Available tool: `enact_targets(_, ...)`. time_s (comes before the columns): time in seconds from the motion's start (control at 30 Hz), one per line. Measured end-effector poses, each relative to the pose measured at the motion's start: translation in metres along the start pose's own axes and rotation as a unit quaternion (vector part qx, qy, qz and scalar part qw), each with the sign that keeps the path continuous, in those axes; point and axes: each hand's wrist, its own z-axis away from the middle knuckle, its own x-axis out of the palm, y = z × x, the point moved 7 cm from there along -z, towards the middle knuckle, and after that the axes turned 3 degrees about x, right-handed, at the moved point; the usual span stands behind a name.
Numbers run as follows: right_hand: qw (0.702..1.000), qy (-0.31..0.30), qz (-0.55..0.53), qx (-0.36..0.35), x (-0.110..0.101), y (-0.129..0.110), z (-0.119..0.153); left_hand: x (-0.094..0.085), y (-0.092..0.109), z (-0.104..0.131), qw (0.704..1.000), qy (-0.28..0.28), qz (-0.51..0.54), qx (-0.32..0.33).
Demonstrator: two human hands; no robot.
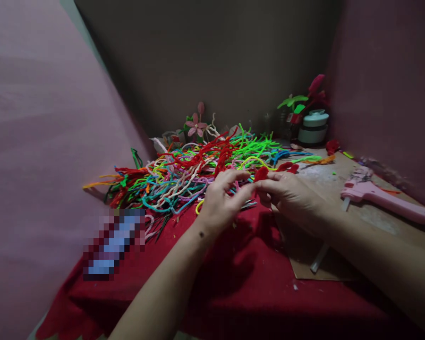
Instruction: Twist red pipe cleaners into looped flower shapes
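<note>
Over the front of the table, my left hand (226, 196) and my right hand (285, 193) meet at the fingertips. Between them is a small fuzzy red piece (261, 174), pinched by the fingers of both hands. More red fuzzy stem (287, 167) shows just behind my right fingers. Behind my hands spreads a big tangled heap of coloured fuzzy stems (184, 177). Part of a metal tool (249, 205) shows beneath my left fingers.
A pink glue gun (386, 196) lies on a brown board (304, 264) at the right, near a clear stick (319, 258). A jar (313, 127) and a pink flower (196, 126) stand behind. A blurred-out blue object (115, 245) rests on the red cloth (134, 288).
</note>
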Motion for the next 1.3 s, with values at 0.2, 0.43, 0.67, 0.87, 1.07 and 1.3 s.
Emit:
enact_targets(0.2,0.993,-0.062,0.099,-0.026,0.008,-0.007,0.005,0.022,-0.033,0.009,0.906,-0.213,0.305,-0.201)
enact_targets(0.43,0.975,-0.068,0.192,-0.09,0.014,-0.013,0.006,0.023,-0.027,0.012,0.906,-0.282,0.258,-0.181)
enact_targets(0.67,0.973,0.09,0.194,-0.091,-0.005,-0.009,0.005,0.024,-0.001,0.012,0.968,-0.031,-0.241,0.056)
enact_targets(0.87,0.988,0.048,0.13,-0.068,-0.002,-0.009,0.007,0.033,-0.025,0.012,0.944,-0.152,0.235,-0.175)
enact_targets(1.07,0.989,0.037,0.122,-0.081,0.002,-0.013,0.008,0.038,-0.032,0.014,0.876,-0.173,0.377,-0.245)
enact_targets(1.3,0.988,0.038,0.129,-0.082,0.001,-0.01,0.008,0.025,-0.022,0.007,0.987,-0.062,0.094,-0.112)
